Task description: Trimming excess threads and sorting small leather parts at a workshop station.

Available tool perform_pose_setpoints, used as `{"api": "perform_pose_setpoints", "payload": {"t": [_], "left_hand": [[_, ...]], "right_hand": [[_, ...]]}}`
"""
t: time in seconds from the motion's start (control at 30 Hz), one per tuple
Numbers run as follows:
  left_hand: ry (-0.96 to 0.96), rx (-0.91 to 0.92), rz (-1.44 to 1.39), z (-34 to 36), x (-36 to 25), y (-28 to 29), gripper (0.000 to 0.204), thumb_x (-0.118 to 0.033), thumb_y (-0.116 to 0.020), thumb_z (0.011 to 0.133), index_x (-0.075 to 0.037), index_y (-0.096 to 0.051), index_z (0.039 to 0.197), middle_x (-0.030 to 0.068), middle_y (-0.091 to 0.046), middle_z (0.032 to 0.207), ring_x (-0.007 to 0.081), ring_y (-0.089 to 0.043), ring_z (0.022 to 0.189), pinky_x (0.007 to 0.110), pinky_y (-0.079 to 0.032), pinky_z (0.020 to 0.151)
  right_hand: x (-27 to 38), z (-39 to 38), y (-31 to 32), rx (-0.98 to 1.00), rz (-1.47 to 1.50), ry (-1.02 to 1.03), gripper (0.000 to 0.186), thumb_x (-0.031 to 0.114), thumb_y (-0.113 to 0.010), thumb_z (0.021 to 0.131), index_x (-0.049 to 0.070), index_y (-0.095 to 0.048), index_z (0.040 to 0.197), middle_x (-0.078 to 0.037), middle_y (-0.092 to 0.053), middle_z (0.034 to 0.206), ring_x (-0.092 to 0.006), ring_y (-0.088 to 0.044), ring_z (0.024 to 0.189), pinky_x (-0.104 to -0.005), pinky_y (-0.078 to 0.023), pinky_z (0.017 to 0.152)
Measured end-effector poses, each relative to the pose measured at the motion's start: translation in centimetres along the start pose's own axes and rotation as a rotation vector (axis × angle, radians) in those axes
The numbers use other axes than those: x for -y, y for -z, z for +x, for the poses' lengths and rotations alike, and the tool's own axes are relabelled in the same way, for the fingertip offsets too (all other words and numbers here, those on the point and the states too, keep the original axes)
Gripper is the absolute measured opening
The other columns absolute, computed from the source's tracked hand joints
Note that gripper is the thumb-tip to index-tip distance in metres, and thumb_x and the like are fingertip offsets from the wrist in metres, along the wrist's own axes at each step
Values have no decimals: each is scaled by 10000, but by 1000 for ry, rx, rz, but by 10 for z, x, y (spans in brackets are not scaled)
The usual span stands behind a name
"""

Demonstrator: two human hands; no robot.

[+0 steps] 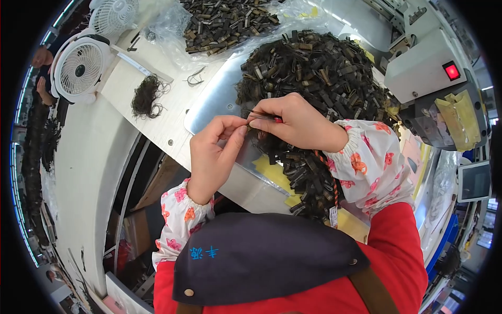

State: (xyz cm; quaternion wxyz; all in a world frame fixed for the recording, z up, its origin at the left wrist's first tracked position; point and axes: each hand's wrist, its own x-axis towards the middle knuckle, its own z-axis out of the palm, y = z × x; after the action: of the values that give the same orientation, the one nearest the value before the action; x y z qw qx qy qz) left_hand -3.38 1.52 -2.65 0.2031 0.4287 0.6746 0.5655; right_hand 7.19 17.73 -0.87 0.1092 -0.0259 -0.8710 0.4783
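Observation:
My left hand (213,152) is closed in a pinch, thumb against forefinger, on something too small to make out. Its fingertips meet those of my right hand (298,123), which grips a slim dark tool (264,114) with a red part, perhaps tweezers. Both hands are over the near left side of a large heap of small dark folded strips (314,68) with loose hair-like strands. More of these strips spill toward me below my right wrist, beside an orange-and-black cord (335,191). Floral sleeve covers reach both wrists.
A second pile of strips (225,23) lies on clear plastic at the back. On the pale table, a tuft of dark hair (148,97) sits left of the metal plate (214,102). White fans (80,69) stand far left; a machine box with a red switch (452,70) is at right.

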Motion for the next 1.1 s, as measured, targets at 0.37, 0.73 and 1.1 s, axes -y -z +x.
{"api": "perform_pose_setpoints", "payload": {"t": [0.37, 0.73, 1.1], "left_hand": [[28, -15, 129, 6, -20, 17, 144, -1, -612, 806, 10, -602, 949, 67, -654, 814, 40, -545, 573, 181, -430, 521], [-145, 142, 351, 14, -22, 18, 130, -2, -617, 770, -3, -624, 900, 84, -620, 720, 181, -586, 607, 265, -456, 561], [147, -74, -354, 23, 0, 14, 117, -123, -495, 927, -46, -505, 1014, 94, -643, 884, 56, -537, 625, 177, -430, 559]], "right_hand": [[0, 9, -3, 94, 95, 38, 205, 118, -641, 803, -3, -605, 964, -89, -634, 733, -149, -528, 548, -275, -430, 536], [-8, 6, 2, 54, -68, 115, 152, 107, -652, 781, -21, -593, 837, -147, -580, 656, -290, -548, 551, -300, -434, 521], [-3, 1, -14, -164, -283, 270, 160, 38, -610, 663, 60, -592, 821, -79, -604, 728, -287, -601, 661, -367, -474, 564]]}}
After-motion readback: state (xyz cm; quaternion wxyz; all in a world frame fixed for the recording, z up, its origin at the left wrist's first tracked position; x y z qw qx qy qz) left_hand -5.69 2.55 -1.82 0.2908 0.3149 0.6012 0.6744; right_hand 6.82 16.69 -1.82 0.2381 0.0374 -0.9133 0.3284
